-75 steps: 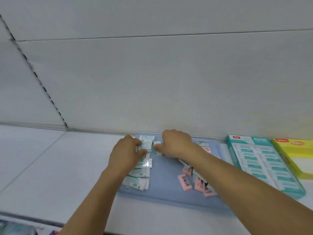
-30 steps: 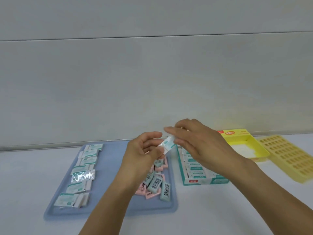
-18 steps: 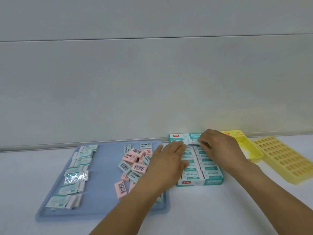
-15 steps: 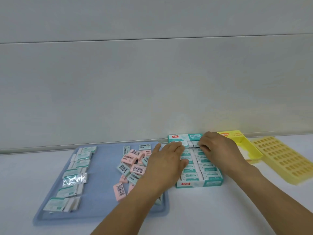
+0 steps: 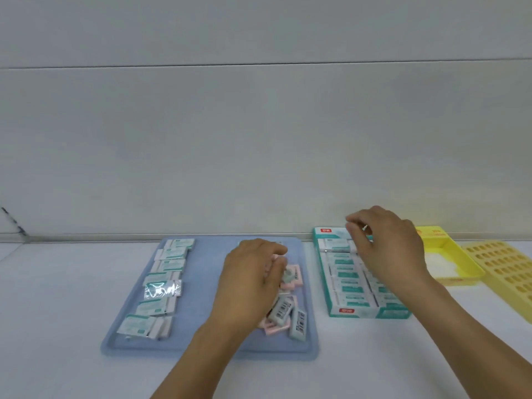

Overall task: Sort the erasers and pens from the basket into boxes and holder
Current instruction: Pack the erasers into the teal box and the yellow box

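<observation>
Under the left hand (image 5: 253, 279), on the blue tray (image 5: 201, 283), a loose pile of pink and grey erasers (image 5: 283, 309) is being covered, the curled fingers being lowered onto the top of the heap; whether an eraser is actually being pinched cannot be told, since the fingertips are being hidden by the hand's own back. To the left of that grip, a row of wrapped teal-and-white erasers (image 5: 164, 279) is being kept along the tray's far side. To the right of it, the teal box (image 5: 345, 283) is being filled in neat rows, and above its far end the right hand (image 5: 385, 246) is being held raised, thumb and forefinger being pressed together on something small and pale, too blurred to name. Beyond that hand a yellow box (image 5: 449, 272) and a yellow holder (image 5: 506, 272) with many slots are being left untouched.

The erasers are being judged light, firm and slightly rubbery, with slick wrappers; each is probably best taken by its two long edges between thumb and forefinger. Both forearms are being stretched forward from the near edge, wrists being bent down slightly.
</observation>
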